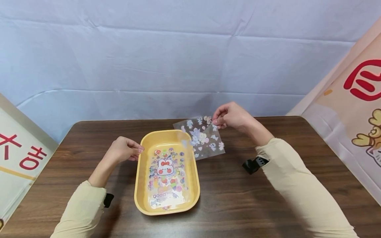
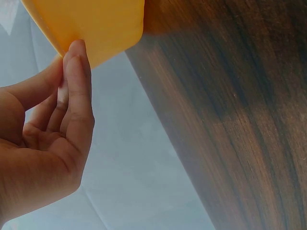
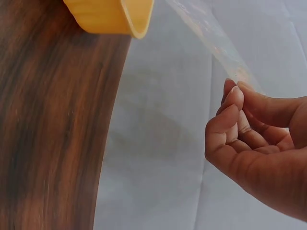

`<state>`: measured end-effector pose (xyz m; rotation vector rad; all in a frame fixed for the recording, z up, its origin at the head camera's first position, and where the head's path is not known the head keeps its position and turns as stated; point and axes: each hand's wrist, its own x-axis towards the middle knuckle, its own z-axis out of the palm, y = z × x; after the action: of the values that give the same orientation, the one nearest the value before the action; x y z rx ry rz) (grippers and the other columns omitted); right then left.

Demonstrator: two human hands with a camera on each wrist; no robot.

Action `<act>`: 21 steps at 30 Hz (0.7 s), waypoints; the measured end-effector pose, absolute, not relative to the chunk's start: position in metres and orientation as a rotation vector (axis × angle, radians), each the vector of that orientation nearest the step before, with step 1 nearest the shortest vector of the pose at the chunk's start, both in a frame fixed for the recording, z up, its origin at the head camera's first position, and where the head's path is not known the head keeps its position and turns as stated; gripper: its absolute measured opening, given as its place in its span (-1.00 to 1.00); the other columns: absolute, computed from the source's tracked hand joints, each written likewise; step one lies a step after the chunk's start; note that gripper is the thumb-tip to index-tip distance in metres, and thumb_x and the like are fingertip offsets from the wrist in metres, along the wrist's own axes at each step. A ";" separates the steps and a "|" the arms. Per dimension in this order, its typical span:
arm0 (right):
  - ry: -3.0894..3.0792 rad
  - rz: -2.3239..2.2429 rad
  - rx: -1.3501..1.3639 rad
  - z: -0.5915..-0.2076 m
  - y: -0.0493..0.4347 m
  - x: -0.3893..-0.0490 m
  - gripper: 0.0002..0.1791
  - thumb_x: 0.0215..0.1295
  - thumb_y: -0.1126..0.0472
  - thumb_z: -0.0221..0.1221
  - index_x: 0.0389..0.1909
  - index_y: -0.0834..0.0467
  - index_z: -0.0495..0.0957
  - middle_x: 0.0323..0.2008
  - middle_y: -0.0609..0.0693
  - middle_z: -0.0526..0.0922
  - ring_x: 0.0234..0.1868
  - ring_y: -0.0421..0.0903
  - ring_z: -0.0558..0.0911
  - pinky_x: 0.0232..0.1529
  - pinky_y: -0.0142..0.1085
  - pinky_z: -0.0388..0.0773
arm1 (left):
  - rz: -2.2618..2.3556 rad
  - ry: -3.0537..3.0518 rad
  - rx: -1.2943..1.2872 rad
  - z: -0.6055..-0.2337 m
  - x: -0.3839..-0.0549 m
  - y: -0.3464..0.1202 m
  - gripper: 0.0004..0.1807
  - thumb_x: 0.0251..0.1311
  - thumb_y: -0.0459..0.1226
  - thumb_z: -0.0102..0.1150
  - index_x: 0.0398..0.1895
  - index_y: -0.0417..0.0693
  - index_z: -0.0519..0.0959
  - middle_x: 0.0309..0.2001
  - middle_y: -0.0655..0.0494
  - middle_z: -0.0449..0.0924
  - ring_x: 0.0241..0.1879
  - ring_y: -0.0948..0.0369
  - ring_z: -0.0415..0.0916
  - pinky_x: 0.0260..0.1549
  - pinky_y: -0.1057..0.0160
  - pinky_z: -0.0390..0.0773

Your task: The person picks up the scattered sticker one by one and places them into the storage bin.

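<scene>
On the table stands a yellow tray (image 1: 138, 191) with several clear sheets (image 1: 166, 180) lying in it, printed with small cartoon figures and a rabbit face. My left hand (image 1: 124, 149) pinches the tray's left rim between thumb and fingers, as the left wrist view also shows (image 2: 57, 129). At the tray's far right corner, my right hand (image 1: 230, 115) pinches another clear plastic sheet (image 1: 205, 140) by its upper right corner. That sheet carries pale cartoon prints and overlaps the tray's rim. In the right wrist view the sheet (image 3: 216, 40) appears nearly edge-on.
The dark wooden table (image 1: 232, 198) has rounded far corners. Behind it hangs a pale, creased cloth (image 1: 166, 66). Printed banners with red characters stand at the left (image 1: 23, 152) and right (image 1: 351, 109) sides.
</scene>
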<state>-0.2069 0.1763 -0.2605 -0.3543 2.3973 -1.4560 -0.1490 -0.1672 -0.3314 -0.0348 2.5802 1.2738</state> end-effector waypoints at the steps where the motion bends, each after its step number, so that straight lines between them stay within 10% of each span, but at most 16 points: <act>1: 2.404 -1.447 -0.356 -0.262 0.174 -0.207 -0.95 0.09 0.54 0.17 -0.41 0.46 0.49 -0.60 0.05 0.54 -0.59 -0.16 0.51 -0.53 -0.41 0.53 | 1.274 2.581 -0.035 -0.332 -0.149 -0.167 -0.79 0.14 -0.38 0.18 -0.24 -0.41 0.62 -0.45 -0.06 0.63 -0.51 0.15 0.60 -0.39 0.15 0.64; 21: 2.333 -1.466 -0.397 -0.280 0.133 -0.199 -0.98 0.12 0.49 0.17 -0.45 0.38 0.53 -0.61 0.07 0.57 -0.62 -0.12 0.54 -0.52 -0.33 0.56 | 1.263 2.589 -0.026 -0.330 -0.149 -0.167 -0.79 0.15 -0.37 0.17 -0.24 -0.40 0.62 -0.43 -0.07 0.63 -0.49 0.13 0.60 -0.38 0.15 0.64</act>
<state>-0.1986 0.1333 -0.2802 -0.3975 2.3330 -1.4665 -0.1489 -0.1670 -0.3304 -0.0262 2.5888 1.2628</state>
